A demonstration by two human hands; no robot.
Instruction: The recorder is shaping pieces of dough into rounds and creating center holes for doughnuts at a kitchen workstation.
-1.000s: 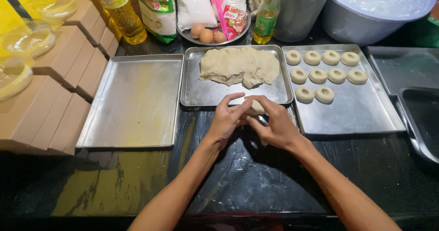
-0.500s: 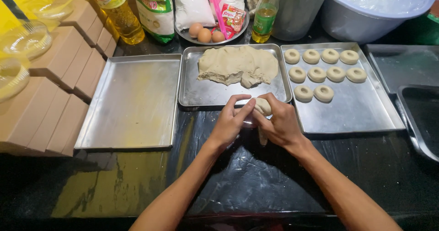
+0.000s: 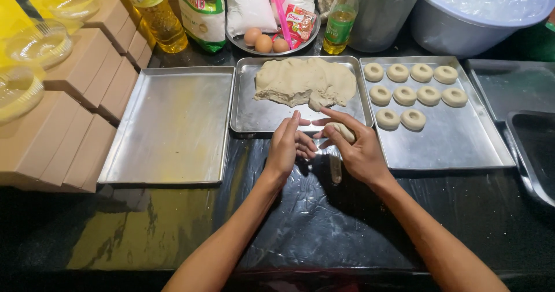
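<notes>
My right hand [image 3: 357, 147] grips a small piece of pale dough [image 3: 343, 132] just in front of the middle metal tray [image 3: 248, 114]. My left hand [image 3: 287, 144] hovers beside it with the fingers together and slightly curled, its fingertips close to the right hand and nothing held in it. A big slab of dough [image 3: 304, 82] lies on the middle tray. On the right tray [image 3: 457, 142] sit several ring-shaped dough pieces [image 3: 414, 89] in rows. Both hands are above the black wet-looking counter [image 3: 324, 222].
An empty metal tray [image 3: 170, 127] lies at the left, next to stacked cardboard boxes [image 3: 69, 113] and clear glass bowls [image 3: 34, 43]. At the back stand oil bottles [image 3: 154, 12], bags, a plate of eggs [image 3: 265, 41] and a large covered bowl [image 3: 485, 12]. More trays [image 3: 520, 118] lie at the far right.
Both hands have drifted slightly right. The left hand has come off the dough piece, which now sits in the right hand alone.
</notes>
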